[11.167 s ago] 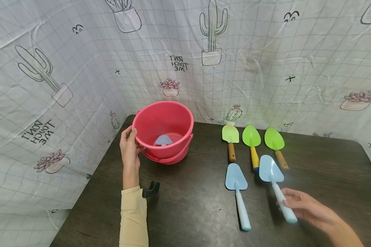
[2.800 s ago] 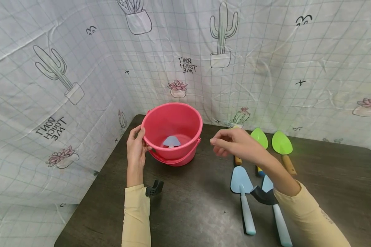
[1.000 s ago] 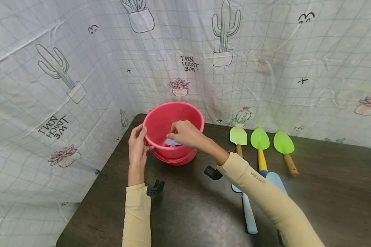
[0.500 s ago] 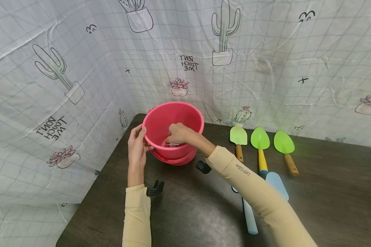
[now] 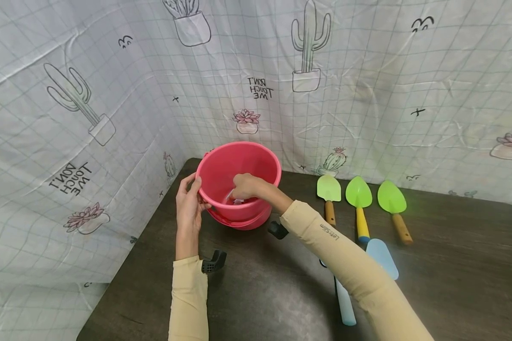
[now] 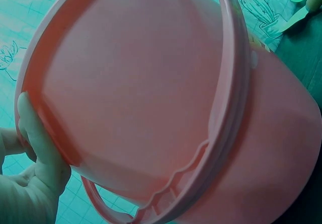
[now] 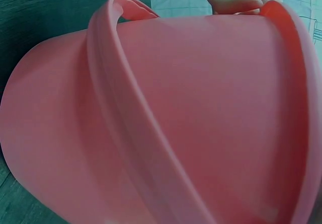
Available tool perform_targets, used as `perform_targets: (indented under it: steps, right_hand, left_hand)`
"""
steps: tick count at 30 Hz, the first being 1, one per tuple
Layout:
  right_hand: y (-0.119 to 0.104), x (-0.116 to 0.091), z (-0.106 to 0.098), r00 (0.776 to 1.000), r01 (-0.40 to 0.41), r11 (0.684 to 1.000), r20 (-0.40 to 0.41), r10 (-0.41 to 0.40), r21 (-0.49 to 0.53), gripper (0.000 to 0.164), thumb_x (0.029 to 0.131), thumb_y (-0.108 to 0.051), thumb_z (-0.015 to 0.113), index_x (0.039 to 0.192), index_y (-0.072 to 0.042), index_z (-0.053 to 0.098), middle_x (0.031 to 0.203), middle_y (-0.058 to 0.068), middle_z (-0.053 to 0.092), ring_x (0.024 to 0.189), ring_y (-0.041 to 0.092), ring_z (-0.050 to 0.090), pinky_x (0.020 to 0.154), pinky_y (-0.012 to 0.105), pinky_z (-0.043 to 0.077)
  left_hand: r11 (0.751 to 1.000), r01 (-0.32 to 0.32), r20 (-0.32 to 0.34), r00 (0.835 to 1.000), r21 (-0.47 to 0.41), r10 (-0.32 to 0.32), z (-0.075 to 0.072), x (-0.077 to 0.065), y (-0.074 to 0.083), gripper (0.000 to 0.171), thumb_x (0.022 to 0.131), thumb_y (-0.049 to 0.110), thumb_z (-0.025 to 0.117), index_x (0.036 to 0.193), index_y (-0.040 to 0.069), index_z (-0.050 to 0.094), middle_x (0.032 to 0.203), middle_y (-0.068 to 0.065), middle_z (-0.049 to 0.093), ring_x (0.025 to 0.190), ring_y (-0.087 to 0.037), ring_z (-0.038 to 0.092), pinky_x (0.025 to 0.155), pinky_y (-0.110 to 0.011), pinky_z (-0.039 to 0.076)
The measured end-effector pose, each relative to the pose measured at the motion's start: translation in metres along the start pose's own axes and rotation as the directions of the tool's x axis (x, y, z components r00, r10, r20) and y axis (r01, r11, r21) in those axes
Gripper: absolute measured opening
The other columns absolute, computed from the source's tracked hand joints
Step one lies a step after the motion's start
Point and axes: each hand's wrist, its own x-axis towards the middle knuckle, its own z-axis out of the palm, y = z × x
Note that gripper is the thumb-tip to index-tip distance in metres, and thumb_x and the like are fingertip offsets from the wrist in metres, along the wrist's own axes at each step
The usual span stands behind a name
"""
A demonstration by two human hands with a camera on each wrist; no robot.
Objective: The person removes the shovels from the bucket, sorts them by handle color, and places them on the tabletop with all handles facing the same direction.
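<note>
A pink bucket (image 5: 217, 166) stands at the table's left back, its carrying handle hanging down at the front. My left hand (image 5: 188, 203) grips the bucket's left rim, thumb on the inside, as the left wrist view also shows with the hand (image 6: 40, 168). Down inside the bucket, my right hand (image 5: 249, 186) has its fingers curled around a pale blue trowel (image 5: 238, 201); only a bit of that trowel shows, and my fingertips are hidden. In the right wrist view the bucket wall (image 7: 216, 108) covers the right hand.
Right of the bucket lie a green trowel with wooden handle (image 5: 329, 189), one with yellow handle (image 5: 359, 194) and another with wooden handle (image 5: 391, 196). Two light blue trowels, one with its blade (image 5: 381, 258) showing, lie partly under my right forearm. A patterned cloth (image 5: 367, 94) hangs behind.
My right hand first set a light blue trowel on the table, then came left into the bucket and closed on the trowel there, which now tilts slightly. The left hand keeps holding the rim.
</note>
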Motion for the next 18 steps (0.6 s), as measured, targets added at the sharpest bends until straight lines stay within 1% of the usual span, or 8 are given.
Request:
perform_targets:
  steps: [4, 7, 8, 9, 10, 14, 17, 18]
  right_hand:
    - [0.008, 0.014, 0.003, 0.999, 0.019, 1.0, 0.048, -0.02, 0.016, 0.017, 0.094, -0.014, 0.067, 0.083, -0.005, 0.058, 0.073, 0.006, 0.057, 0.064, 0.016, 0.056, 0.062, 0.024, 0.046]
    - [0.006, 0.015, 0.004, 0.998, 0.012, 1.0, 0.064, -0.013, 0.02, 0.017, 0.094, -0.01, 0.066, 0.082, -0.006, 0.054, 0.072, 0.004, 0.054, 0.062, 0.014, 0.052, 0.06, 0.023, 0.044]
    - [0.015, 0.028, 0.008, 0.998, 0.015, 0.999, 0.063, -0.017, 0.031, 0.017, 0.092, -0.01, 0.068, 0.083, -0.006, 0.054, 0.072, 0.004, 0.054, 0.061, 0.014, 0.052, 0.059, 0.023, 0.044]
    - [0.011, 0.025, 0.007, 0.998, -0.005, 1.0, 0.068, 0.003, 0.028, 0.014, 0.092, -0.008, 0.068, 0.086, -0.005, 0.056, 0.074, 0.006, 0.056, 0.062, 0.016, 0.053, 0.061, 0.024, 0.045]
    - [0.021, 0.038, 0.011, 0.998, 0.001, 1.0, 0.063, -0.002, 0.021, 0.015, 0.091, -0.01, 0.069, 0.087, -0.006, 0.055, 0.074, 0.005, 0.055, 0.061, 0.015, 0.051, 0.059, 0.024, 0.044]
    - [0.022, 0.041, 0.011, 0.998, -0.012, 1.0, 0.069, 0.011, 0.019, 0.014, 0.09, -0.008, 0.069, 0.085, -0.006, 0.057, 0.07, 0.004, 0.053, 0.058, 0.016, 0.049, 0.058, 0.025, 0.043]
    - [0.001, 0.012, 0.002, 0.996, -0.017, 0.999, 0.088, 0.014, 0.029, 0.02, 0.093, -0.006, 0.066, 0.076, -0.007, 0.056, 0.063, 0.001, 0.047, 0.055, 0.014, 0.045, 0.056, 0.023, 0.039]
    - [0.001, 0.011, 0.001, 0.996, -0.012, 0.999, 0.093, 0.009, 0.039, 0.021, 0.093, -0.006, 0.067, 0.075, -0.007, 0.057, 0.062, 0.001, 0.047, 0.055, 0.014, 0.045, 0.056, 0.022, 0.039]
  left_hand:
    - [1.0, -0.004, 0.002, 1.0, 0.005, 0.004, -0.001, 0.0, -0.001, 0.042, 0.108, 0.023, 0.059, 0.145, 0.007, 0.051, 0.081, -0.005, 0.066, 0.05, -0.007, 0.059, 0.049, -0.019, 0.052]
    - [1.0, -0.011, 0.005, 1.0, 0.004, 0.011, -0.001, 0.0, -0.001, 0.041, 0.108, 0.023, 0.058, 0.145, 0.006, 0.051, 0.085, -0.01, 0.067, 0.05, -0.007, 0.059, 0.048, -0.019, 0.052]
    - [1.0, -0.013, 0.006, 1.0, 0.003, 0.013, -0.001, 0.0, -0.001, 0.041, 0.108, 0.022, 0.058, 0.145, 0.006, 0.051, 0.086, -0.011, 0.067, 0.05, -0.008, 0.059, 0.048, -0.019, 0.052]
    - [1.0, -0.015, 0.007, 1.0, 0.002, 0.015, -0.001, 0.0, -0.001, 0.041, 0.108, 0.022, 0.058, 0.144, 0.006, 0.051, 0.086, -0.013, 0.067, 0.05, -0.008, 0.059, 0.048, -0.019, 0.052]
    - [1.0, -0.016, 0.008, 1.0, 0.002, 0.016, -0.001, 0.0, -0.001, 0.041, 0.108, 0.022, 0.058, 0.144, 0.006, 0.051, 0.086, -0.013, 0.067, 0.05, -0.008, 0.059, 0.048, -0.019, 0.052]
    - [1.0, -0.011, 0.012, 1.0, 0.006, 0.011, -0.001, 0.001, -0.002, 0.042, 0.108, 0.023, 0.058, 0.145, 0.006, 0.05, 0.081, -0.007, 0.067, 0.05, -0.007, 0.059, 0.049, -0.019, 0.052]
    - [1.0, -0.008, 0.014, 1.0, 0.009, 0.008, -0.002, 0.001, -0.003, 0.043, 0.108, 0.024, 0.058, 0.146, 0.006, 0.05, 0.08, -0.004, 0.066, 0.05, -0.006, 0.058, 0.049, -0.018, 0.052]
    - [1.0, -0.009, 0.013, 1.0, 0.009, 0.009, -0.001, 0.001, -0.002, 0.043, 0.108, 0.024, 0.058, 0.146, 0.006, 0.05, 0.08, -0.004, 0.066, 0.05, -0.006, 0.058, 0.049, -0.018, 0.052]
